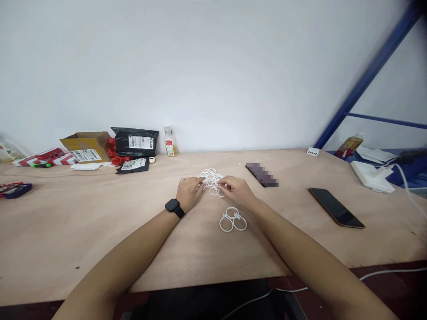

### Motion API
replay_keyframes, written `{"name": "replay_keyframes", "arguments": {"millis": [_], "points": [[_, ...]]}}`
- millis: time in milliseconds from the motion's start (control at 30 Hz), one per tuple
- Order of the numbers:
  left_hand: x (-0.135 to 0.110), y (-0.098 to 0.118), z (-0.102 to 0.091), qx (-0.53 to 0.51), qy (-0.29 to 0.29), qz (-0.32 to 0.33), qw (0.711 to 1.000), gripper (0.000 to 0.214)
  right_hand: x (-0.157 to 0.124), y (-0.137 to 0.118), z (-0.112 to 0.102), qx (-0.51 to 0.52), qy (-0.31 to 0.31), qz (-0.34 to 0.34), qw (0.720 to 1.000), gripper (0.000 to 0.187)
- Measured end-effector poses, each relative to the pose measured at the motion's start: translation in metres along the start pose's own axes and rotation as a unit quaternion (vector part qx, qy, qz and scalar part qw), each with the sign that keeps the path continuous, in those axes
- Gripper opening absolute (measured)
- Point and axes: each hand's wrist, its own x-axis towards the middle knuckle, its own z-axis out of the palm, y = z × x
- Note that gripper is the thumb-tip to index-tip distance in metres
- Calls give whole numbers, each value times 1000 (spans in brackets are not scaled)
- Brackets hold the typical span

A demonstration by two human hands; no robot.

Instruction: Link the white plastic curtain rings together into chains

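A pile of white plastic rings [210,172] lies in the middle of the table between my hands. My left hand [191,191], with a black watch [172,205] on the wrist, reaches in from the left, its fingers closed at the pile's edge on a white ring. From the right, my right hand [236,190] pinches a white ring at the near side of the pile. Fingertips partly hide what each hand grips. Closer to me, three joined white rings [233,219] rest flat on the wooden table [187,258], apart from both hands.
Right of the pile lie a pixelated phone [260,174] and a dark phone [335,207]. A cardboard box [86,146], black parcel bag [136,142] and bottle [170,142] stand along the wall. A white power strip [372,177] and blue frame [367,75] are at right.
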Motion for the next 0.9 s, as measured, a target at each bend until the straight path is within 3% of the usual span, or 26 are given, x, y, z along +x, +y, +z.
{"name": "replay_keyframes", "arguments": {"millis": [100, 200, 333, 533, 733, 900], "points": [[0, -3, 3, -3, -32, -32, 999, 27, 1, 4, -18, 21, -135, -4, 991, 6], [0, -2, 4, -23, -55, -24, 998, 23, -1, 7, -26, 61, -246, 36, 967, 11], [0, 2, 2, -43, -85, 10, 995, 20, -5, 14, -21, 67, -336, 76, 937, 19], [0, 5, -3, -68, -85, 68, 992, 22, -6, 15, -7, 21, -277, 57, 959, 12], [-1, 11, -9, -104, -51, 213, 970, 34, -4, 9, 9, 47, -176, 158, 970, 12], [-2, 12, -6, -64, -9, 224, 973, 21, -4, 5, 24, 104, -100, 203, 968, 13]]}}
